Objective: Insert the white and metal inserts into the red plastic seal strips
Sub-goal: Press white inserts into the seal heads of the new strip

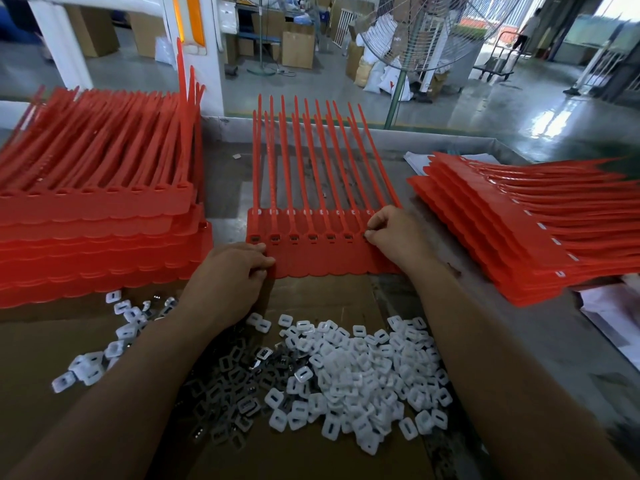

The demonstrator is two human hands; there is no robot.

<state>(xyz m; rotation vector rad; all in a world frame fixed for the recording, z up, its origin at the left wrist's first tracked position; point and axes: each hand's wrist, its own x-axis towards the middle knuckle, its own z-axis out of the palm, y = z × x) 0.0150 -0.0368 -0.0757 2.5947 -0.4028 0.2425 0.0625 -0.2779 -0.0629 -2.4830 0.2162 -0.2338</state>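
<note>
A red seal strip sheet lies flat at the table's middle, its tails pointing away from me. Several of its sockets hold metal inserts. My left hand pinches the sheet's near left corner. My right hand pinches at the rightmost socket; whether an insert sits between its fingertips is hidden. A heap of white inserts lies on the cardboard in front of me, with dark metal inserts to its left.
A tall stack of red strip sheets stands at the left, another fanned stack at the right. A few loose white inserts lie near my left forearm. A standing fan and boxes are beyond the table.
</note>
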